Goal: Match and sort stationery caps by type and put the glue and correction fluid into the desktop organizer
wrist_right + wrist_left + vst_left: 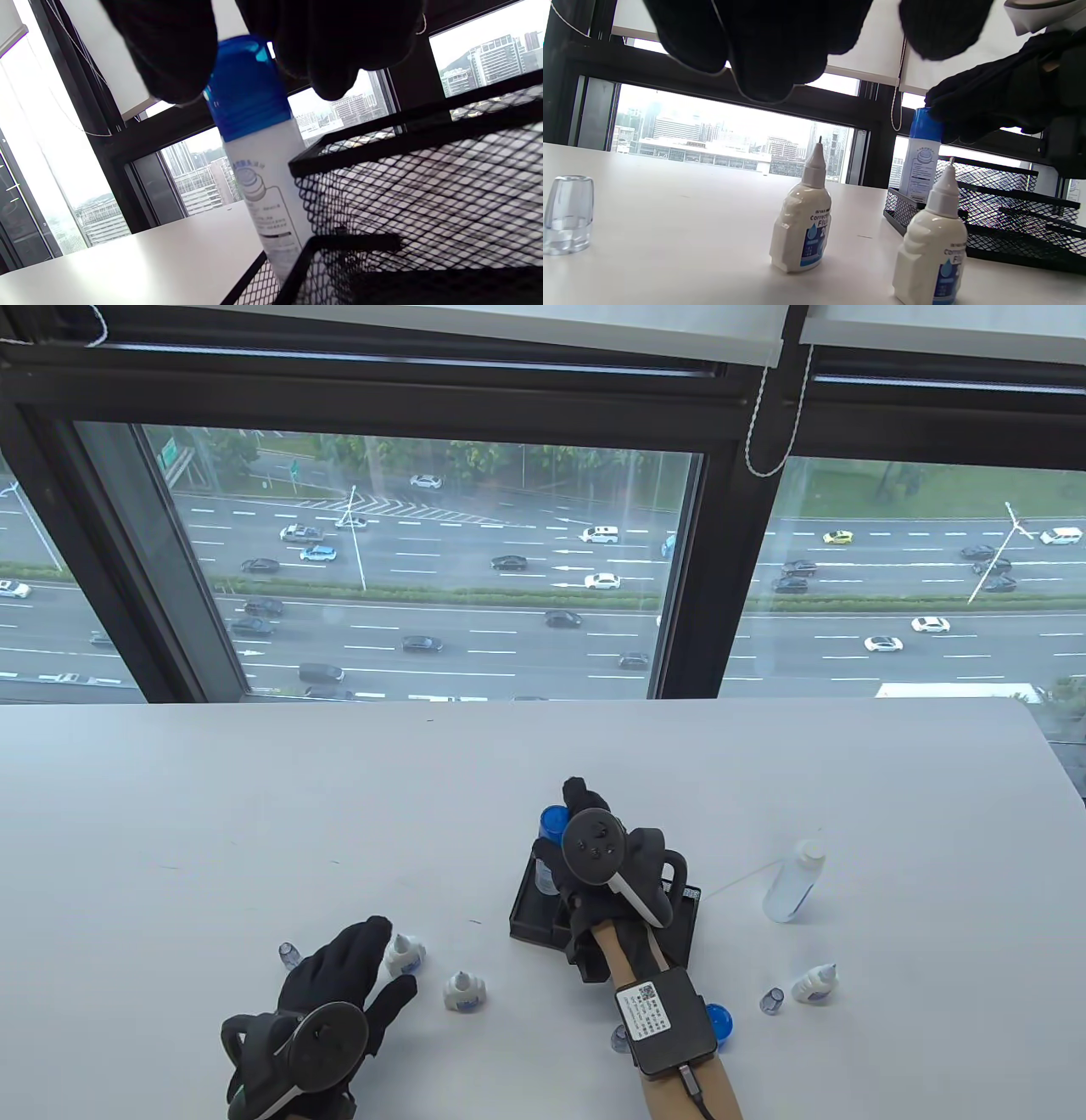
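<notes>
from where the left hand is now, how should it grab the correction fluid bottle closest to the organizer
Grip the correction fluid bottle round its wide white body, thumb on one flat side and fingers on the other, coming down from above. It stands upright and uncapped, its thin nozzle tip exposed, so avoid the top. The left hand hovers open just beside it; the mesh organizer sits on its far side, leaving the near side free.

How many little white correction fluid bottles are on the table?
3: one by the left hand's fingertips, one just right of it, one near the table's right side. Others may be hidden.
</notes>
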